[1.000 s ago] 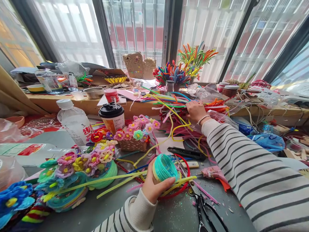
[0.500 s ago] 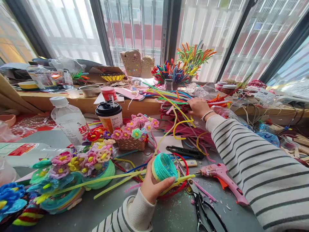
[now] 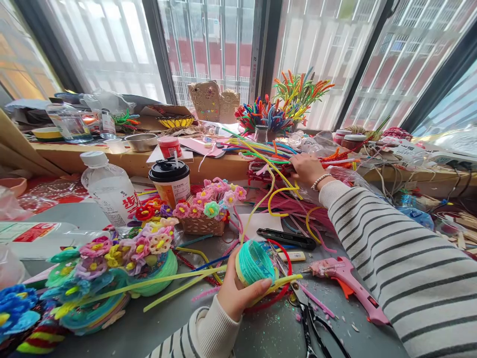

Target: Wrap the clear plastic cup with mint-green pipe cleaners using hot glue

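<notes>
My left hand (image 3: pixel 240 293) is wrapped round a small cup (image 3: pixel 256 263) covered in coiled turquoise and pale yellow pipe cleaner, its open top tilted up. Loose yellow pipe cleaners (image 3: pixel 175 278) run past the same hand on both sides; whether the fingers also grip them is hidden. Farther off, my right hand (image 3: pixel 307 169) reaches to a heap of mixed pipe cleaners (image 3: pixel 261 149) by the sill. Its fingers are bent in against the strands, their tips partly hidden. Scissors (image 3: pixel 309 313) and a pink glue gun (image 3: pixel 348 283) lie right of the cup.
A black box cutter (image 3: pixel 286 237) rests beyond the cup. To the left are pipe-cleaner flowers (image 3: pixel 130 248), a lidded drink cup (image 3: pixel 170 184) and a plastic bottle (image 3: pixel 108 191). A pink-flowered basket (image 3: pixel 201 223) stands mid-table. Vivid pipe-cleaner bunches (image 3: pixel 264 117) stand on the sill.
The view has shifted slightly. My left hand still holds the cup, and my right hand stays at the pipe-cleaner heap with barely any movement.
</notes>
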`<action>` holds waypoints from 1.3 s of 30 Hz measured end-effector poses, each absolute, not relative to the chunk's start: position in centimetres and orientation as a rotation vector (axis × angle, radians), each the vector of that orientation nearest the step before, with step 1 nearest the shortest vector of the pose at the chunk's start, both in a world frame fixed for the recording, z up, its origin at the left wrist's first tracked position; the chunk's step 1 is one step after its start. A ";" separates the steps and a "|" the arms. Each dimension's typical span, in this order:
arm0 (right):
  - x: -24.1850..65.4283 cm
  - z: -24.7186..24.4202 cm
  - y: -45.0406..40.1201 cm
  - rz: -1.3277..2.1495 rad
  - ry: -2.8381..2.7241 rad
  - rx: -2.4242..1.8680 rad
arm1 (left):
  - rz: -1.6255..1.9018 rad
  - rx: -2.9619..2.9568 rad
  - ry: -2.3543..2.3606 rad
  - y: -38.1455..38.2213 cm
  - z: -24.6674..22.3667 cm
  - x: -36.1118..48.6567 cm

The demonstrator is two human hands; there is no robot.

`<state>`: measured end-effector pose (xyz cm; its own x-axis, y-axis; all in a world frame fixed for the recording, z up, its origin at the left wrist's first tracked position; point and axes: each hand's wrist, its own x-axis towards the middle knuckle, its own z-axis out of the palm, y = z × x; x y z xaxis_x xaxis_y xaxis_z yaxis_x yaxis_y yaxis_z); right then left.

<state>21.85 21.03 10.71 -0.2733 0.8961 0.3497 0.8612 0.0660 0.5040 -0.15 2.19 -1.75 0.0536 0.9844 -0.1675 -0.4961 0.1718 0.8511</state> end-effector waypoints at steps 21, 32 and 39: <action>15.1 7.8 11.4 0.643 2.676 2.033 | 1.284 0.805 0.951 2.7 -2.5 -0.3; 28.7 11.3 15.8 0.031 2.750 2.277 | 1.252 0.824 0.972 2.8 -2.8 -0.5; 26.0 5.3 16.4 -0.463 2.892 1.718 | 1.236 0.813 0.989 2.8 -2.9 -0.7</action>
<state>26.05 16.37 5.30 -0.4642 0.8823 0.0785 0.8136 0.4597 -0.3560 -0.68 2.84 -2.88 0.0450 0.9860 -0.1608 -0.3731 0.1659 0.9128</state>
